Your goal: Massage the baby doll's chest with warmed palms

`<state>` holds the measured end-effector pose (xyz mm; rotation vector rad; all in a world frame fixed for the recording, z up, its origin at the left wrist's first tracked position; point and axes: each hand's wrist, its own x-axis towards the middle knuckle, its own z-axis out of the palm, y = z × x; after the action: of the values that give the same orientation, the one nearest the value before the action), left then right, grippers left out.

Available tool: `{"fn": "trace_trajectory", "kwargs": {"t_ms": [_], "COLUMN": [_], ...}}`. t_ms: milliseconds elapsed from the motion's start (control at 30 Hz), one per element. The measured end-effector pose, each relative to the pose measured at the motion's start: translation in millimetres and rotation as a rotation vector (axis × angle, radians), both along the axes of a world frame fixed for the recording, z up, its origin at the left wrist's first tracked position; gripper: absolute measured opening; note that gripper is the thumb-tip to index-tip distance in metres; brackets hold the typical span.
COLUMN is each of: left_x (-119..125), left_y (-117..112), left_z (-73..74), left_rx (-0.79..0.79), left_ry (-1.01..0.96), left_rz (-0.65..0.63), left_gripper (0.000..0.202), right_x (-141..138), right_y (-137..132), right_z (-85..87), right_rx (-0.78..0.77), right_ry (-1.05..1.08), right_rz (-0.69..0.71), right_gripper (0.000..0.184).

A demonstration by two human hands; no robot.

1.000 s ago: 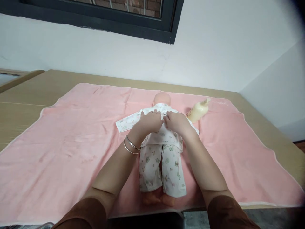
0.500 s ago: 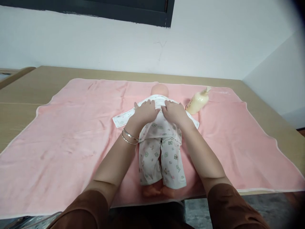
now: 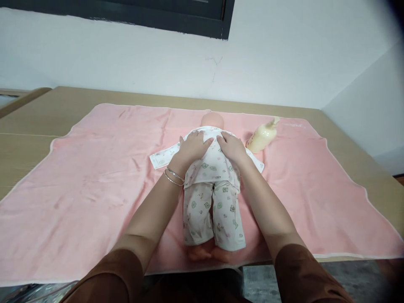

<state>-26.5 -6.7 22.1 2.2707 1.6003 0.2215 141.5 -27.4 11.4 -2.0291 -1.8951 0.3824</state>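
Observation:
A baby doll (image 3: 213, 168) in a white patterned top and trousers lies face down on a pink blanket (image 3: 104, 181), head toward the wall and feet toward me. My left hand (image 3: 194, 147) rests flat on the left side of its upper back, fingers stretched out. On the right side of the back lies my right hand (image 3: 232, 147), also open, its thumb apart from the left thumb. Both sleeves of the doll's top spread outward. A cream pump bottle (image 3: 261, 136) stands tilted in view, just right of my right hand.
The blanket covers much of a wooden table (image 3: 78, 99), which meets a white wall (image 3: 268, 59) at the back. A dark frame (image 3: 176, 21) is on the wall above. At the left edge is a curved wooden piece (image 3: 25, 101).
My hands have spread slightly apart across the doll's upper back, and the cloth between them looks smoother. The doll and bottle stay in place; the view has shifted a little.

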Motion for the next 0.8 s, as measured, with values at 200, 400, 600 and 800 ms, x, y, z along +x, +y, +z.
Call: {"fn": "trace_trajectory", "kwargs": {"t_ms": [200,400,600,800], "left_x": [-1.6,-4.8,4.3,18.1], "left_y": [-29.6,-26.8,-1.8,11.5], "left_z": [27.2,26.1,-8.8,-32.5], "left_rx": [0.037,0.042,0.065,0.077], "left_ry": [0.218,0.179,-0.062,-0.309], "left_rz": [-0.165,-0.181,-0.003,0.238], "left_gripper": [0.042,0.040,0.059,0.053], "right_x": [-15.1,-14.5,0.7,-2.2], "right_y": [-20.8,-25.2,1.4,8.5], "right_z": [19.6,30.3,-2.8,-24.0], "right_rx": [-0.073,-0.071,0.008,0.102], "right_ry": [-0.189,-0.155,0.002,-0.037], "right_rz": [0.023,0.027,-0.031,-0.104], "right_gripper": [0.041,0.039,0.049,0.053]}}
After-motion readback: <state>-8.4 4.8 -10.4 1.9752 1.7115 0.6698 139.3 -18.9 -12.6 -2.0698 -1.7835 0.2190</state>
